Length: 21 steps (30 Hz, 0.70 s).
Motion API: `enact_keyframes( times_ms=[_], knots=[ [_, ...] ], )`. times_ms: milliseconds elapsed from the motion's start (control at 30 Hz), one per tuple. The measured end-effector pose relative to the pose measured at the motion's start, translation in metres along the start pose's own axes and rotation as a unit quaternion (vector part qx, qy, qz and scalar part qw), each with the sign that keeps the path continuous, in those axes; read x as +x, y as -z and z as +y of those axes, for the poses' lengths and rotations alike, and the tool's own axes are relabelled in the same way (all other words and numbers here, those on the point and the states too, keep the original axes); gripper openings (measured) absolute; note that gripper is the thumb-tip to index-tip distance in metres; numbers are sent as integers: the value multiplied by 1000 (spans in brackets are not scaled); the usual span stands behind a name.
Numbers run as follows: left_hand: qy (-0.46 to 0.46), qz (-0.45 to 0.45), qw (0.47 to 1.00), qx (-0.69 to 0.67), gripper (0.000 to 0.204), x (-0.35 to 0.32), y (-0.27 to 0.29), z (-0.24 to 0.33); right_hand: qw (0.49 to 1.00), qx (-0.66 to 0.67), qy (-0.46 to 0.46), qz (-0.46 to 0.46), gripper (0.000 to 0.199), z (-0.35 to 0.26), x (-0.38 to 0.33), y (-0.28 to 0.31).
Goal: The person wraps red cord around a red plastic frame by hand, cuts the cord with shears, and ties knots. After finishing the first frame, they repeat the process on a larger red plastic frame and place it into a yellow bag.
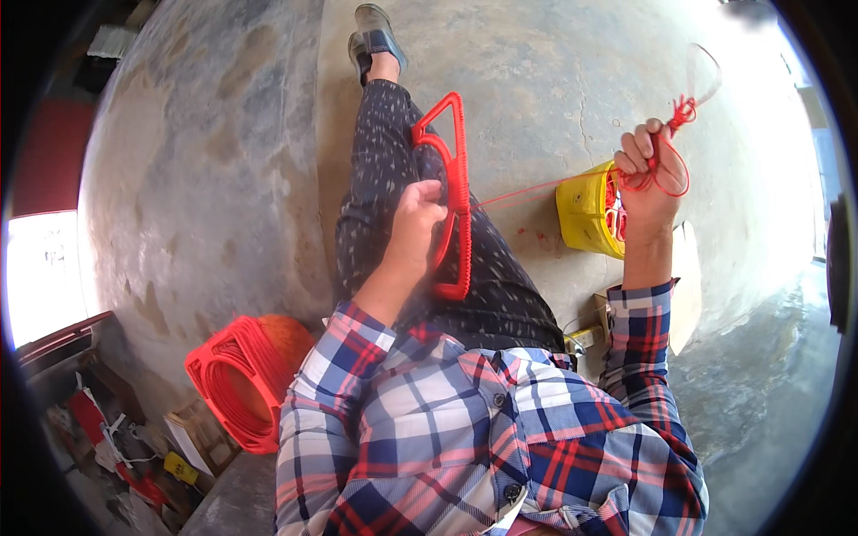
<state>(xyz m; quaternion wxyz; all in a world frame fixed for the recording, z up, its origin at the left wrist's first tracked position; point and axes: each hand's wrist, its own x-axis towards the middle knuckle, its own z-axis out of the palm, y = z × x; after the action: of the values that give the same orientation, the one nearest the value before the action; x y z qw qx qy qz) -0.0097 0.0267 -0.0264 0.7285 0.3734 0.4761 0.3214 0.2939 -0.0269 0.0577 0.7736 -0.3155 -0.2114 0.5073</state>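
Note:
Above my thighs, my left hand [416, 225] grips a red plastic frame [459, 192] by its side. The frame has a curved inner bar and a finely toothed edge, and stands roughly upright. A thin red cord [527, 189] runs taut from the frame's middle to my right hand [651, 174], raised on the right and closed. Wrapped in those fingers is more of the red cord, with a loop hanging past the palm and a knotted bunch above the fist. From that bunch a thin pale curved strand [715, 76] sticks up.
Right of my legs stands a yellow bucket [572, 214] holding red and white pieces. A stack of similar red frames [210, 380] sits at my left beside an orange rounded thing [288, 341]. Cardboard [686, 286] lies near my right forearm; mixed clutter fills the lower left.

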Motion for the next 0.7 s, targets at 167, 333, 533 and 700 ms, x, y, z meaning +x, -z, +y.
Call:
enact_keyframes(
  times_ms=[167, 333, 533, 700],
  knots=[
    [-11, -25, 999, 42, 44, 3, 7, -27, 972, -160, -165, 45, 20, 60, -24, 13],
    [75, -86, 989, -92, 33, -2, -3, -20, 861, -308, -397, -76, 28, 130, -64, -27],
    [94, -110, 982, -121, 21, 2, 2, -24, 923, -282, -257, -48, 14, 122, -39, -17],
    [124, -120, 970, -169, 20, 3, 6, -26, 880, -359, -311, -15, 16, 109, -64, -9]
  ],
)
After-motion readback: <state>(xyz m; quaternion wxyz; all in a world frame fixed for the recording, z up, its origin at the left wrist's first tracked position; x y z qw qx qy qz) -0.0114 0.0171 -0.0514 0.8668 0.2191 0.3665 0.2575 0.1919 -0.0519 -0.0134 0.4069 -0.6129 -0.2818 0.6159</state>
